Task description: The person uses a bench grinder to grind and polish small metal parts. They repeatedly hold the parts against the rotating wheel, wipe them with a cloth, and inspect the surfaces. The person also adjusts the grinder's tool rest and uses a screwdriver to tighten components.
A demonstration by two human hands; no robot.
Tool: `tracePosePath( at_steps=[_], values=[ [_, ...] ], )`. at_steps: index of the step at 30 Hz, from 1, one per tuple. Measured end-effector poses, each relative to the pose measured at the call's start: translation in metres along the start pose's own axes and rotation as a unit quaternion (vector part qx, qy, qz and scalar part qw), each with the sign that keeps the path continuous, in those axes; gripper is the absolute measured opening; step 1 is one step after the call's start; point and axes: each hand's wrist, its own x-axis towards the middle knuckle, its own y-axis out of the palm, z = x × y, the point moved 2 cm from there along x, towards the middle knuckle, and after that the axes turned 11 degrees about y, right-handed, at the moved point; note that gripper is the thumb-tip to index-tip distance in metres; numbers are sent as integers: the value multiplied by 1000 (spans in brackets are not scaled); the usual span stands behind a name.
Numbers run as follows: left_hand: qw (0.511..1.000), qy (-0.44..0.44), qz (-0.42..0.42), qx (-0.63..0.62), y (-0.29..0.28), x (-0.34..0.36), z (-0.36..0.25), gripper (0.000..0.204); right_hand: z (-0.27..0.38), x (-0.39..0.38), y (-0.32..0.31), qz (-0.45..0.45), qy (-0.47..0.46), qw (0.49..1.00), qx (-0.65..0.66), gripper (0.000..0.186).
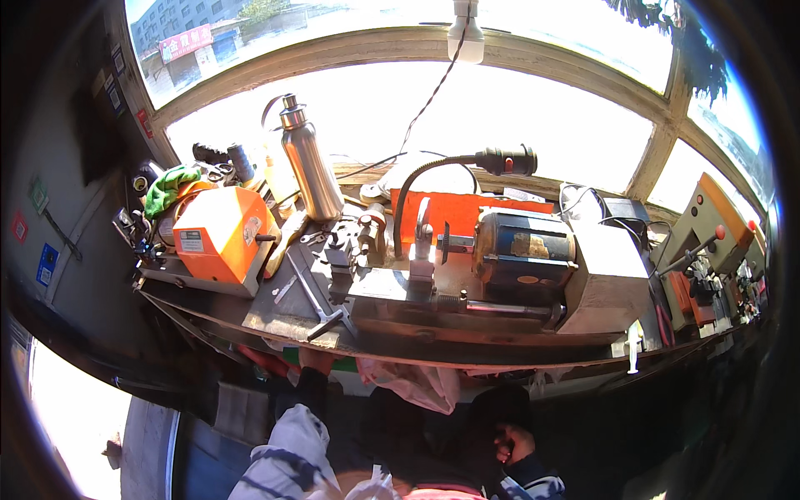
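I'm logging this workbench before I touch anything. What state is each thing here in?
Steel bottle: upright, cap on.
Orange machine: standing at the bench's left end.
Gooseneck lamp: bent over the centre machine; lit or not, cannot tell.
Motor: lying on its side; running or not, cannot tell.
Left hand: at the bench's front edge, mostly hidden.
Right hand: low, fingers curled, holding nothing visible.

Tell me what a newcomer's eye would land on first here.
Probably the bright orange machine at the bench's left end, with the steel bottle standing upright just behind it. Mid-bench sits a grey motor-driven machine under a black gooseneck lamp. Below the bench edge, the left hand reaches up underneath, while the right hand rests low in shadow.
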Motion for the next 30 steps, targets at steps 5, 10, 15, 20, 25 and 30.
tracePosePath(
  at_steps=[5,10,15,20,25,30],
  values=[
    [958,14,-229,-173,-23,-77,-60,30,27,-35,12,-66,-85,994,-7,28],
    [939,-35,-199,-279,-21,-141,-120,29,89,-84,13,-125,-239,961,-67,22],
    [957,-19,-130,-259,-14,-169,-138,36,168,-145,12,-189,-491,837,-151,17],
    [956,-8,-96,-276,-19,-166,-161,34,239,-181,5,-276,-610,710,-219,17],
    [975,-8,-81,-204,-43,-168,-208,40,291,-181,-9,-358,-501,722,-315,20],
    [975,35,-77,-205,-63,-169,-228,36,329,-165,-16,-397,-495,656,-408,22]
  ],
)
